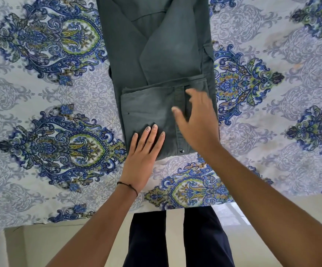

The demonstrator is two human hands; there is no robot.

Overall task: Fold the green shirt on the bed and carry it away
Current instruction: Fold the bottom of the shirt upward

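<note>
Left hand (143,157) lies flat, fingers (152,134) together and straight, tips pressed on the near-left part of the folded-up hem panel of the green shirt (156,60); palm and wrist rest on the bedsheet (50,116) just off the shirt's near edge. Thin dark bracelet (128,185) on that wrist. Right hand (196,120) is open, fingers loosely spread, over the right side of the panel beside the button placket (180,116) — motion-blurred, so contact with the cloth is hard to call; nothing pinched.

Shirt sits mid-bed, sides folded in to a narrow strip, bottom end turned up toward the far side. Long axis runs away from the person, far end cut off by the top of the frame. A snap button (181,151) shows near the near edge.

Around it only the patterned sheet — bare on both sides, nothing blocking either arm. Bed edge lies close to the person; below it, pale floor (175,237) and dark trouser legs (146,237).
</note>
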